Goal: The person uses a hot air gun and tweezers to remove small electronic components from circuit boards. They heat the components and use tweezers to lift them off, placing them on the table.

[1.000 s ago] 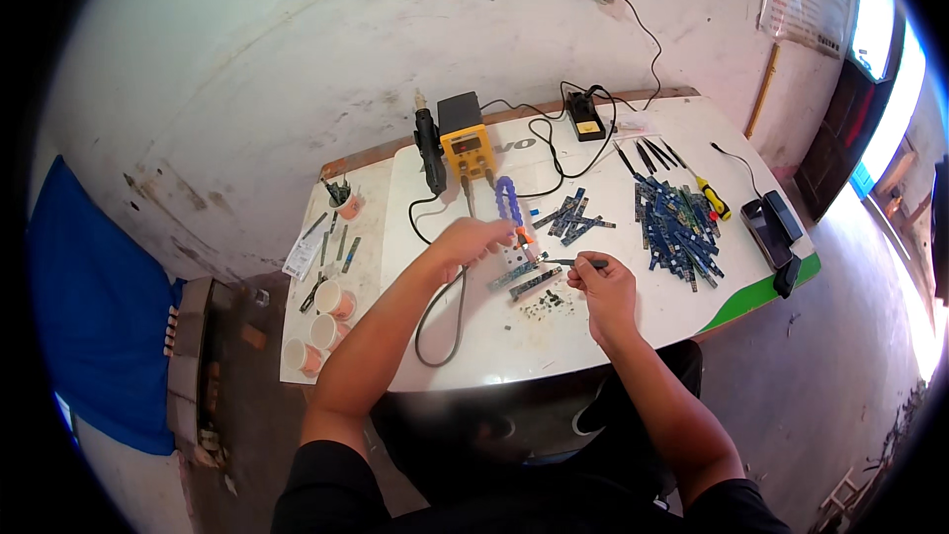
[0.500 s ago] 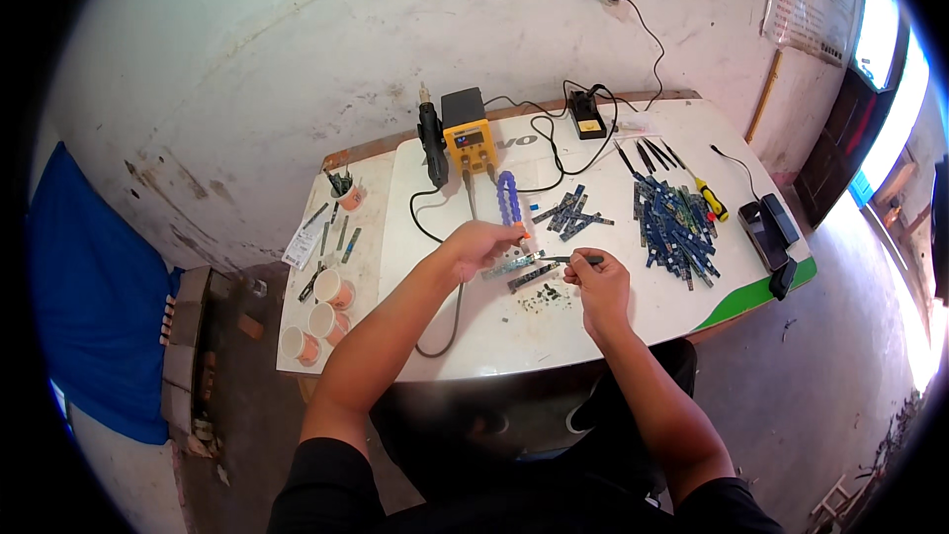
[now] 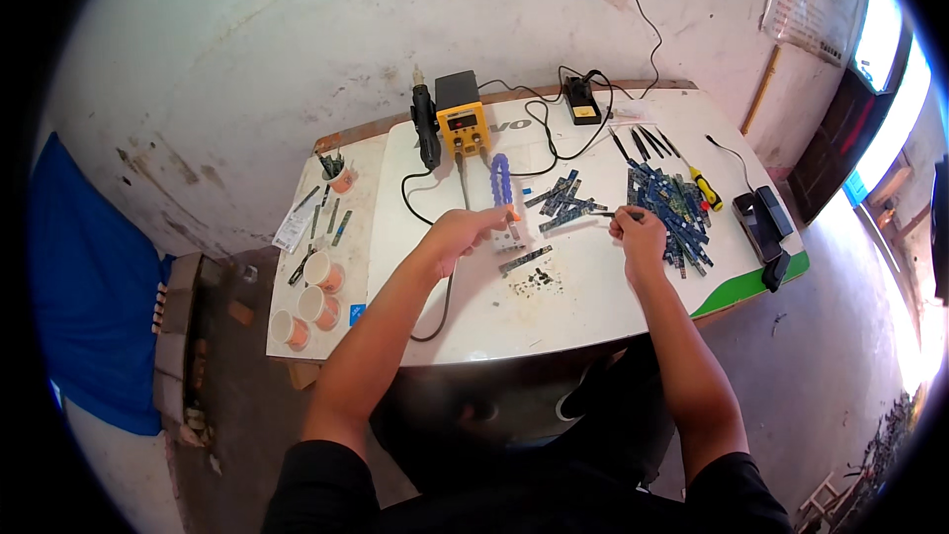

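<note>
My left hand [image 3: 463,235] is closed around a slim tool with an orange part [image 3: 512,215]; the fingers hide most of it. It is beside the purple-blue scalloped strip [image 3: 500,180]. My right hand [image 3: 638,233] pinches dark tweezers [image 3: 613,214], pointing left. Their tips are at a narrow circuit board strip [image 3: 565,222], at the near side of a small cluster of similar strips [image 3: 560,196]. Another single circuit board strip [image 3: 525,259] lies nearer to me, with small dark loose components [image 3: 540,278] just below it.
A large pile of circuit board strips [image 3: 672,213] lies right of my right hand. Beyond are a yellow soldering station [image 3: 462,127], a black hot air gun [image 3: 425,129] and a yellow screwdriver [image 3: 706,190]. Paper cups [image 3: 318,307] stand at left; a cable [image 3: 447,311] loops beneath my left forearm.
My right hand and the tweezers have moved right and away from me, with one board strip shifting from near my left hand to the cluster. My left hand has moved slightly left.
</note>
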Demonstrator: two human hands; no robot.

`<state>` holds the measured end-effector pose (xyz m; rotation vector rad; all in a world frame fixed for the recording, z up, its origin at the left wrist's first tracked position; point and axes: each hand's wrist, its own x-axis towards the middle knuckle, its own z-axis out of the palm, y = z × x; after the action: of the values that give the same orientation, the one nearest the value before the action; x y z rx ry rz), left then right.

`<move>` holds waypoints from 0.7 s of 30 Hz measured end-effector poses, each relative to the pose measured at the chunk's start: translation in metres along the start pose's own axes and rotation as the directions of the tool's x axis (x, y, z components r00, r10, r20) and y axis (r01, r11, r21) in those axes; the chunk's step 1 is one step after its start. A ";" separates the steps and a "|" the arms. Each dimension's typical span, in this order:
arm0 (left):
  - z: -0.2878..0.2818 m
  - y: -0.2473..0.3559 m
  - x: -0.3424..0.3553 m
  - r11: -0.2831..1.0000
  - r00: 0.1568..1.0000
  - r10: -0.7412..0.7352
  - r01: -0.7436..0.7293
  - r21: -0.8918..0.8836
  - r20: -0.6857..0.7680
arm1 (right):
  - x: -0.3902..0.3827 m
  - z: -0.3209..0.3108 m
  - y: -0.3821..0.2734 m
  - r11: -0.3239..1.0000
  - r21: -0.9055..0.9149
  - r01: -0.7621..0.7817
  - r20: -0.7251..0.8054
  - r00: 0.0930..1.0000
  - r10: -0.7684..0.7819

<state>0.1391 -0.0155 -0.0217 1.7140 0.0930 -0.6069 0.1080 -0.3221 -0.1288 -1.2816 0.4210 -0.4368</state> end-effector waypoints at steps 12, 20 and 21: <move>0.029 -0.090 -0.015 0.514 0.783 0.603 -0.237 0.824 -0.151 | 0.010 0.011 0.003 0.997 -0.008 -0.074 -0.047 0.996 0.073; 0.036 -0.098 -0.012 0.524 0.796 0.587 -0.235 0.819 -0.148 | 0.006 0.008 -0.008 0.996 -0.023 -0.087 -0.036 0.996 0.086; 0.036 -0.098 -0.011 0.547 0.798 0.582 -0.240 0.802 -0.158 | 0.006 0.008 -0.009 0.996 -0.026 -0.083 -0.030 0.996 0.082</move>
<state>0.0797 -0.0219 -0.1082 2.5598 -0.3357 0.1627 0.1163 -0.3203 -0.1185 -1.2801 0.5042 -0.3812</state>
